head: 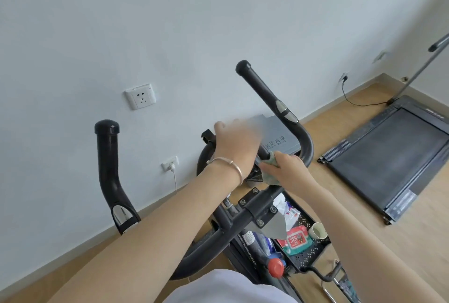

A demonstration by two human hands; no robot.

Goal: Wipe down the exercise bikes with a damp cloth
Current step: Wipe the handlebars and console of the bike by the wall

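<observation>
Shirt (230, 288), white, at bottom edge. Bike (243, 217) directly ahead, facing the wall (170, 23). Treadmill (393, 157) lies on the floor (340, 193) to the right, well apart. Grey bin (277, 132) stands behind the handlebar (267, 94), near the wall. Black tray (311, 254) below the handlebar holds a wipes pack (297, 239) and a cup (318, 230).

Right hand (289, 169): fingers curled round the cloth (268, 171), which is pressed on the handlebar by its right bend. Left hand (233, 147): blurred, over the handlebar's centre; cannot tell how its fingers lie.

Bare floor between bike and treadmill.
</observation>
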